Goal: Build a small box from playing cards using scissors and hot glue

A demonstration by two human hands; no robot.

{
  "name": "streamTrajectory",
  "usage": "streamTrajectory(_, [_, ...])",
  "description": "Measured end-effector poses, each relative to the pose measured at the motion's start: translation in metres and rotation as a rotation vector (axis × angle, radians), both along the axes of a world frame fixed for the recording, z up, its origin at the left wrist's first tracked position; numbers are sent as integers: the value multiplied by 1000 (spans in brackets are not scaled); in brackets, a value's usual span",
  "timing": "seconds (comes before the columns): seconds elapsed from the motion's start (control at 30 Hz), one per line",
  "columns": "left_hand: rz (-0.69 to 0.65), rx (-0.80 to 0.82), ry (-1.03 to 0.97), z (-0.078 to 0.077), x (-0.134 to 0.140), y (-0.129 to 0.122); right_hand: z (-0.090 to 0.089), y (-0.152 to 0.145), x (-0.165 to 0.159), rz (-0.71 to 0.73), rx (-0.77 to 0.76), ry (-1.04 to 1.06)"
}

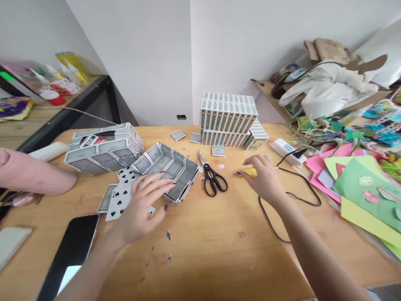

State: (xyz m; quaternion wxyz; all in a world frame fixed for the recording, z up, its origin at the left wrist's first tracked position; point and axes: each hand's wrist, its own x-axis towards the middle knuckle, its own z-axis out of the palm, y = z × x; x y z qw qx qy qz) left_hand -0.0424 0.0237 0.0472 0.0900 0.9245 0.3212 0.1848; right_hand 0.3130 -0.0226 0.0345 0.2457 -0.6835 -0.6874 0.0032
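An open tray-like box built from grey-backed playing cards lies tilted on the table. My left hand is at its near side, fingers spread and holding nothing; whether the fingertips touch the box I cannot tell. Beneath and beside that hand lie loose playing cards, a five of spades among them. On the right, my right hand is closed around a small yellow tool with a dark pointed tip facing left; the palm hides most of it. Black-handled scissors lie between the hands.
A larger card-covered box stands back left, and stacked card packs stand at the back. A power strip, looping black cable and coloured paper occupy the right. A phone and pink cylinder lie left.
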Motion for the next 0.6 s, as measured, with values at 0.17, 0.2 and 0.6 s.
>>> streamTrajectory(0.17, [316,85,-76,-21,56,-24,14,52,-77,626,-30,86])
streamTrajectory(0.2, [322,82,-63,-25,60,-23,12,60,-87,672,-76,62])
streamTrajectory(0.6, [148,-45,-171,-34,12,2,-16,31,-108,580,-82,83])
